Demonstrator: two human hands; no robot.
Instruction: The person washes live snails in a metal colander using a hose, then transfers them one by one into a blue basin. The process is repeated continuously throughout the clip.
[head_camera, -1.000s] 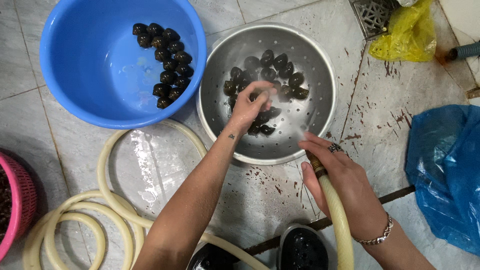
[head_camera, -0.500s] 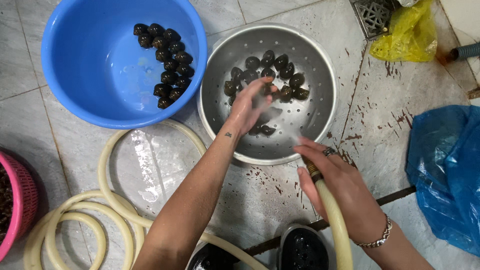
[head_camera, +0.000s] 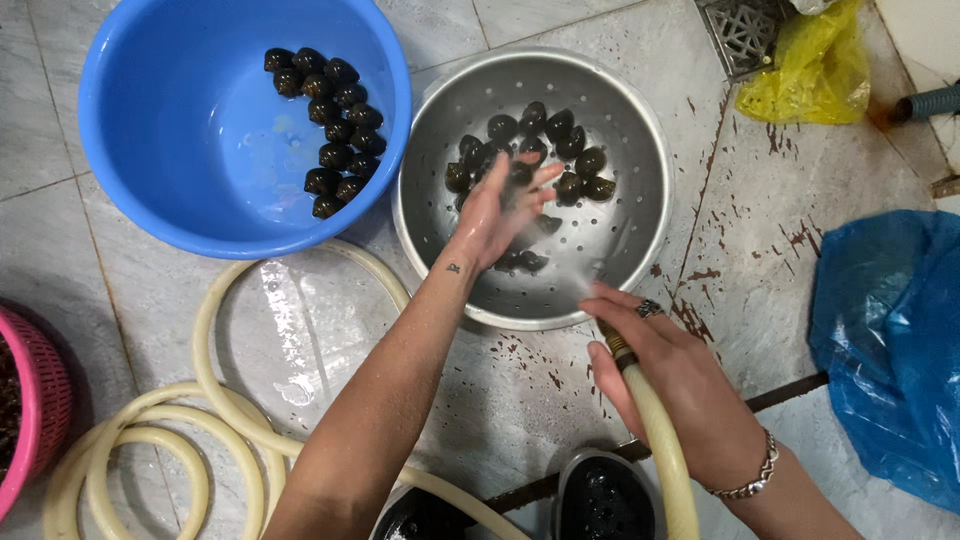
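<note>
A metal colander (head_camera: 640, 240) sits on the tiled floor with several dark round snails (head_camera: 560, 150) inside. My left hand (head_camera: 495, 215) reaches into it, fingers spread among the snails under a spray of water; it grips nothing that I can see. My right hand (head_camera: 670, 385) holds the end of a cream hose (head_camera: 655, 440) at the colander's near rim, spraying into the bowl. A blue plastic basin (head_camera: 180, 150) to the left holds several more dark snails (head_camera: 330, 130) and a little water.
The hose lies coiled (head_camera: 200, 430) on the wet floor at lower left. A pink basket (head_camera: 30, 400) is at the left edge, a blue plastic bag (head_camera: 890, 340) at right, a yellow bag (head_camera: 810, 75) and floor drain (head_camera: 745, 30) at top right. Black shoes (head_camera: 600, 500) at the bottom.
My left hand has shifted slightly up and left inside the colander, stirring the snails. My right hand has stayed at the rim with the hose.
</note>
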